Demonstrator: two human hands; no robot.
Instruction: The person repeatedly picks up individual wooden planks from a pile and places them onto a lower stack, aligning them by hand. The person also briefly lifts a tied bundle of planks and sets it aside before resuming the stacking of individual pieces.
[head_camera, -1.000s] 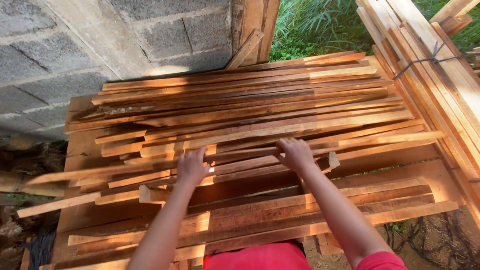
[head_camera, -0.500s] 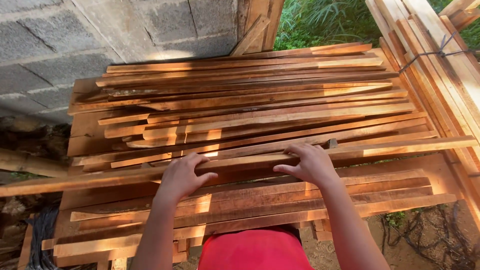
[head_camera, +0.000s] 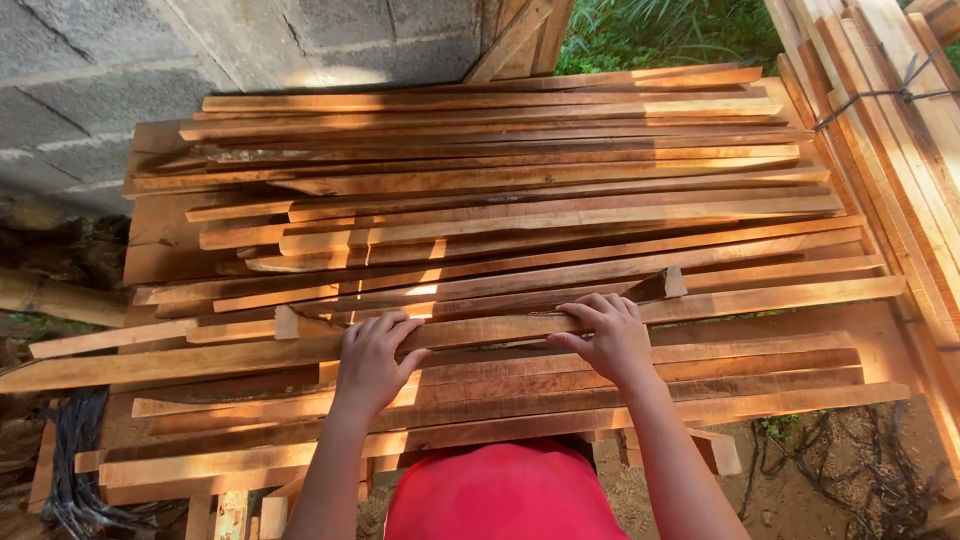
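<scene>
We've got both hands on one long reddish-brown wooden slat (head_camera: 200, 355) lying across the front of the stack: left hand (head_camera: 372, 362) and right hand (head_camera: 610, 337) apart, fingers curled over it. Too many slats underneath to count.

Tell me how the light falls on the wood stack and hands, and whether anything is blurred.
Head view: patchy sunlight streaks the wooden slats, brightest at a glare spot near the left hand; the right hand lies in softer shade; block wall shadowed; edges sharp, no evident blur.

Red top (head_camera: 505, 495), bare forearms, no gloves or rings
</scene>
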